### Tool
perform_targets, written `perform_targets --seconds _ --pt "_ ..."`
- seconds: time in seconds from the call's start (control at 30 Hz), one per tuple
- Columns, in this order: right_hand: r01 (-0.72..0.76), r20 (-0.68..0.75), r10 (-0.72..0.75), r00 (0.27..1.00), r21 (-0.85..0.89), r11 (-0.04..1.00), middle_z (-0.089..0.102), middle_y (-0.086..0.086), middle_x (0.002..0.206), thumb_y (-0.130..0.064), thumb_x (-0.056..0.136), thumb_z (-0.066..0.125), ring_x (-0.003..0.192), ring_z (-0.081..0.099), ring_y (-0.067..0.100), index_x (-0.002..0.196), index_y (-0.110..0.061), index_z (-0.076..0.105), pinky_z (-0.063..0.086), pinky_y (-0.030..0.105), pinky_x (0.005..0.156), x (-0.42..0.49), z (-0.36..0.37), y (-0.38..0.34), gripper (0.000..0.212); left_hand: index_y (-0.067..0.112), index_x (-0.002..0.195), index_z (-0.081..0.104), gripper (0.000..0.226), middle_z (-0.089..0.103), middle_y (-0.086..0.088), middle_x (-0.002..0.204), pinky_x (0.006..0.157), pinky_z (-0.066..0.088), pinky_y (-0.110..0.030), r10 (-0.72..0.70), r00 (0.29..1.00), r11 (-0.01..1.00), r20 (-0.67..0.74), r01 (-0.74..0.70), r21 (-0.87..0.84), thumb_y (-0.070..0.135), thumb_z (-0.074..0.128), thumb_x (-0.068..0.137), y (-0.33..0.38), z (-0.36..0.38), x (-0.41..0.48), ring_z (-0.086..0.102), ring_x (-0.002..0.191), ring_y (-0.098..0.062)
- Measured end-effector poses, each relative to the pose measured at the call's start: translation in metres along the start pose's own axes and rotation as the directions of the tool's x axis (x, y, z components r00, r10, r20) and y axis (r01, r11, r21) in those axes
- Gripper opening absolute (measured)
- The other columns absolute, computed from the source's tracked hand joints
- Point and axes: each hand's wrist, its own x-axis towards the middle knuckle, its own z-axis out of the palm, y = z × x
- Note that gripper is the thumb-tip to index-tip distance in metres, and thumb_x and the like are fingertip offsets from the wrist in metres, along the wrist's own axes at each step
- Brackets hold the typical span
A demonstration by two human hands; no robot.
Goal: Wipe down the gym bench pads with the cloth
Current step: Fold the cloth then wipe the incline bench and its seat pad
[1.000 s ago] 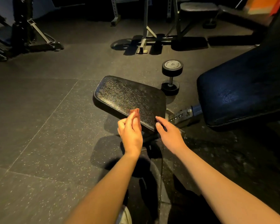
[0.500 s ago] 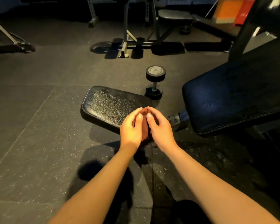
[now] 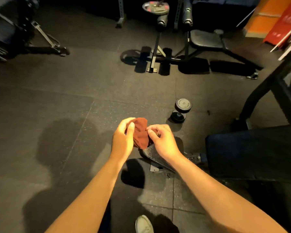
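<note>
A dark red cloth (image 3: 141,133) hangs bunched between both hands in the head view. My left hand (image 3: 123,138) grips its left side with curled fingers. My right hand (image 3: 163,140) pinches its right edge between thumb and fingers. Just below the hands lies the small black seat pad (image 3: 154,157) of the bench, mostly hidden by my right wrist. The larger dark blue back pad (image 3: 252,152) rises at the right, apart from both hands.
A black dumbbell (image 3: 181,110) stands on the rubber floor just beyond my right hand. Another bench with a rack (image 3: 207,41) sits at the back. A black frame leg (image 3: 265,91) slants at the right. My shoe (image 3: 144,224) shows at the bottom.
The cloth, earlier folded small between my fingers, is now spread out between both hands. The camera has tilted, so the seat pad sits lower and is mostly covered.
</note>
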Motion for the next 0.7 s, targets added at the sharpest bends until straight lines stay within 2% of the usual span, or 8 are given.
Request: perform_targets --seconds 0.07,0.17,0.23,0.33,0.47,0.53,0.6,0.7 --pt "0.016 0.056 -0.015 0.998 -0.008 1.000 0.064 -0.010 0.100 -0.022 0.100 0.059 0.107 0.048 -0.003 0.099 -0.021 0.073 0.036 0.009 0.087 0.002 0.001 -0.059 0.014 0.030 0.120 0.062 0.024 0.067 0.017 0.114 0.087 0.046 -0.013 -0.020 1.000 0.999 -0.021 0.021 0.036 0.020 0.046 0.106 0.052 -0.038 0.007 0.063 0.106 0.002" --pt "-0.062 0.133 0.057 0.989 0.031 0.998 0.068 -0.009 0.089 -0.025 0.100 0.056 0.092 0.062 0.007 0.092 -0.021 0.069 0.048 0.022 0.083 0.010 0.005 -0.131 0.016 0.028 0.123 0.062 0.024 0.065 0.021 0.116 0.086 0.043 -0.008 -0.067 0.996 0.996 -0.058 0.070 0.048 0.020 0.047 0.105 0.115 -0.083 0.019 0.060 0.107 0.008" --pt "-0.068 0.117 0.058 0.991 0.085 0.994 0.070 -0.007 0.092 -0.026 0.100 0.057 0.088 0.063 0.008 0.095 -0.023 0.068 0.049 0.024 0.081 0.025 0.004 -0.167 0.012 0.026 0.122 0.063 0.024 0.064 0.022 0.116 0.083 0.041 -0.003 -0.076 0.996 0.996 -0.039 0.078 0.052 0.018 0.048 0.105 0.145 -0.099 0.034 0.059 0.109 0.008" --pt "-0.023 0.093 0.008 0.996 0.165 0.986 0.068 -0.008 0.111 -0.024 0.100 0.058 0.100 0.060 -0.001 0.118 -0.023 0.064 0.042 0.012 0.085 0.062 -0.002 -0.206 0.019 0.024 0.118 0.066 0.024 0.067 0.018 0.115 0.092 0.046 -0.012 -0.027 0.999 0.999 0.018 0.026 0.047 0.013 0.049 0.104 0.179 -0.108 0.067 0.062 0.110 0.002" --pt "0.049 0.143 -0.082 0.986 0.222 0.974 0.062 -0.013 0.129 -0.025 0.103 0.055 0.122 0.055 -0.002 0.134 -0.024 0.054 0.043 0.017 0.103 0.123 -0.009 -0.236 0.031 0.024 0.120 0.065 0.026 0.070 0.011 0.117 0.096 0.049 -0.025 0.021 0.994 1.000 0.104 -0.021 0.005 0.012 0.047 0.105 0.207 -0.105 0.126 0.064 0.111 -0.003" --pt "0.044 0.101 -0.067 0.993 0.211 0.976 0.065 -0.012 0.121 -0.028 0.103 0.053 0.113 0.060 0.001 0.131 -0.027 0.055 0.049 0.022 0.098 0.156 -0.008 -0.243 0.028 0.029 0.120 0.064 0.030 0.070 0.009 0.119 0.097 0.049 -0.027 0.040 0.985 0.999 0.168 -0.040 -0.004 0.012 0.044 0.106 0.215 -0.100 0.165 0.064 0.113 -0.005" --pt "0.045 0.002 -0.046 0.999 0.153 0.987 0.067 -0.010 0.108 -0.029 0.102 0.054 0.100 0.063 0.003 0.123 -0.028 0.059 0.053 0.028 0.090 0.192 -0.007 -0.246 0.021 0.031 0.120 0.063 0.032 0.069 0.011 0.119 0.095 0.048 -0.022 0.052 0.977 0.998 0.208 -0.055 0.009 0.009 0.043 0.105 0.219 -0.095 0.207 0.064 0.112 -0.003" --pt "0.007 -0.146 0.010 0.989 0.115 0.993 0.066 -0.013 0.098 -0.030 0.101 0.056 0.092 0.063 0.005 0.113 -0.028 0.064 0.054 0.029 0.086 0.254 -0.008 -0.253 0.014 0.031 0.118 0.060 0.030 0.068 0.010 0.116 0.093 0.050 -0.025 0.063 0.973 0.997 0.224 -0.073 0.037 0.009 0.045 0.105 0.224 -0.087 0.276 0.064 0.110 -0.006"
